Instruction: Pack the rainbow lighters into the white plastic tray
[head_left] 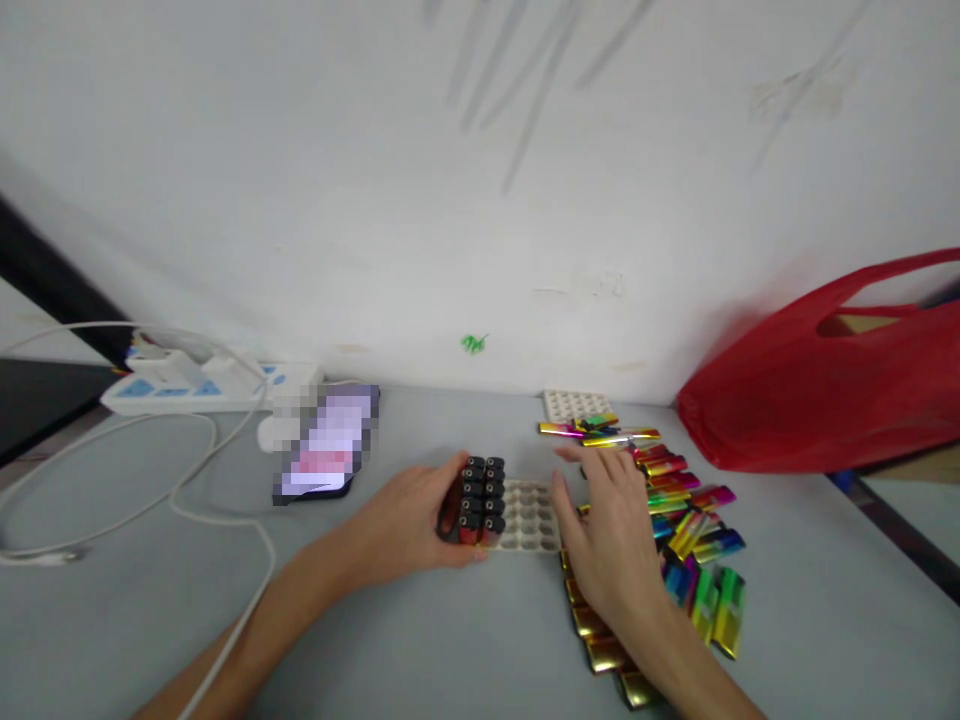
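A white slotted tray (529,520) lies on the grey table in front of me. Two rows of black-topped lighters (481,497) stand in its left end. My left hand (409,525) wraps around that left end, fingers against the lighters. My right hand (611,535) hovers just right of the tray, fingers spread and slightly curled, over a pile of shiny rainbow and gold lighters (686,545). Nothing shows between its fingers.
A second white tray (574,404) lies by the wall behind the pile. A red plastic bag (832,385) stands at the right. A phone (330,445), a power strip (206,385) and white cables (180,500) occupy the left side.
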